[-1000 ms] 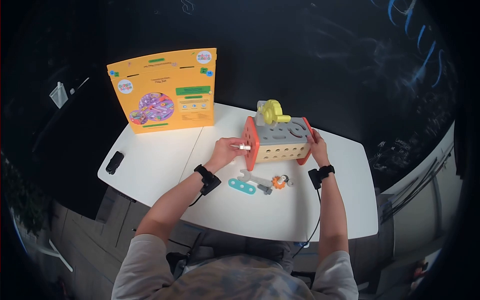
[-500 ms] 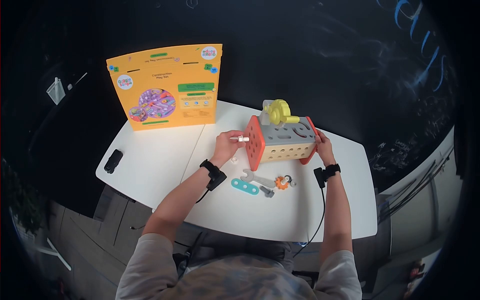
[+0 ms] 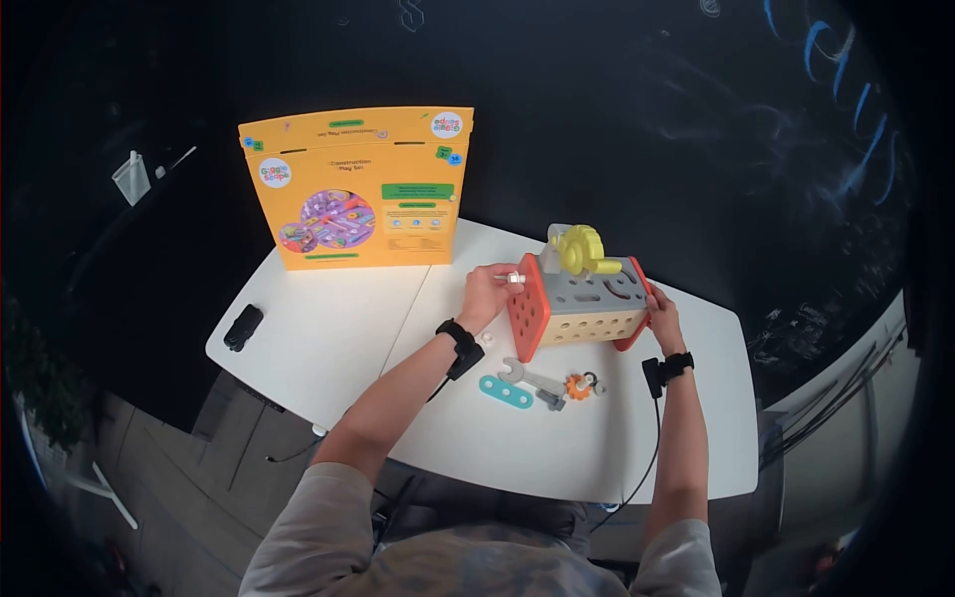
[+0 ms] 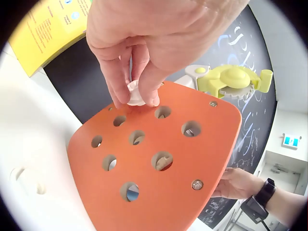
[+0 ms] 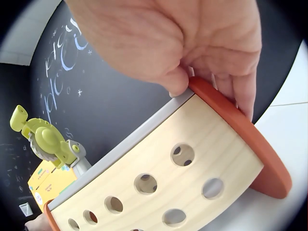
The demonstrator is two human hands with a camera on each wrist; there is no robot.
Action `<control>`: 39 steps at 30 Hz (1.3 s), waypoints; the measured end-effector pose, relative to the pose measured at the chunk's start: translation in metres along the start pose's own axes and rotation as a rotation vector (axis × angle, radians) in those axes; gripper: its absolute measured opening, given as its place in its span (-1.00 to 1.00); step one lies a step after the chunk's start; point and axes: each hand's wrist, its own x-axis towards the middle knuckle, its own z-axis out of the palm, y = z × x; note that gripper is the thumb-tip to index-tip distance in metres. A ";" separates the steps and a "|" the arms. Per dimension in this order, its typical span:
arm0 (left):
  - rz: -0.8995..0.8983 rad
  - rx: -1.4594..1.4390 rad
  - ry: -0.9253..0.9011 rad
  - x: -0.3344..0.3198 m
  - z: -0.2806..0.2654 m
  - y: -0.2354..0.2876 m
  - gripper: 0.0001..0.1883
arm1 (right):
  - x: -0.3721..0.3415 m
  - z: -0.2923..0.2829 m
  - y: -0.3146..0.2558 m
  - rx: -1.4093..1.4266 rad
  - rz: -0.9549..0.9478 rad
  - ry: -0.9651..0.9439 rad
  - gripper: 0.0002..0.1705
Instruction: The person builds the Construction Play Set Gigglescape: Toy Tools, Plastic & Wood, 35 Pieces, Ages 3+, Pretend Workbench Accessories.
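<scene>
A toy workbench of pale wood with a grey top stands between my hands. My left hand pinches a white toy bolt by thumb and fingertips. The bolt's head sits right at the upper part of the orange end panel; fingers hide the spot behind it. My right hand grips the top edge of the opposite orange panel, thumb on the near side and fingers over the outer face. On top of the bench is a yellow toy circular saw.
In front of the bench lie a grey toy wrench, a teal strip with holes, a grey bolt and an orange gear. A small white ring is near my left wrist. A yellow box stands behind.
My left hand has brought the white bolt from beside the orange panel up to its upper part. My right hand keeps its hold on the far panel. The head view has shifted.
</scene>
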 end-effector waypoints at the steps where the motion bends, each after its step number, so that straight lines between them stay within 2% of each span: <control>1: 0.004 -0.009 -0.013 0.000 0.001 0.000 -0.62 | 0.000 0.000 0.001 -0.007 0.008 -0.001 -0.56; 14: 0.040 0.000 -0.023 0.002 0.005 -0.004 -0.61 | -0.001 0.002 0.000 -0.043 -0.020 0.013 -0.56; 17: -0.011 -0.031 -0.048 0.002 0.005 -0.006 -0.61 | -0.002 0.003 0.000 0.003 -0.036 0.014 -0.56; 23: 0.092 -0.049 -0.004 0.006 0.009 -0.022 -0.69 | 0.003 0.001 0.008 -0.089 -0.019 0.018 -0.56; 25: -0.036 -0.087 -0.007 0.003 0.007 -0.015 -0.72 | 0.007 0.004 0.014 -0.092 -0.126 0.037 -0.55; 27: -0.028 -0.083 0.004 0.003 0.006 -0.010 -0.73 | 0.003 0.000 0.009 -0.139 -0.080 0.009 -0.55; 29: -0.037 -0.108 0.022 0.005 0.006 -0.010 -0.74 | 0.004 0.002 0.011 -0.084 -0.146 0.003 -0.54; 32: 0.004 -0.015 0.018 0.002 0.006 -0.006 -0.74 | 0.001 0.000 0.005 -0.083 -0.072 0.007 -0.56; 39: 0.033 -0.019 -0.050 -0.004 -0.001 0.004 -0.70 | 0.005 0.001 0.011 -0.053 -0.053 0.014 -0.55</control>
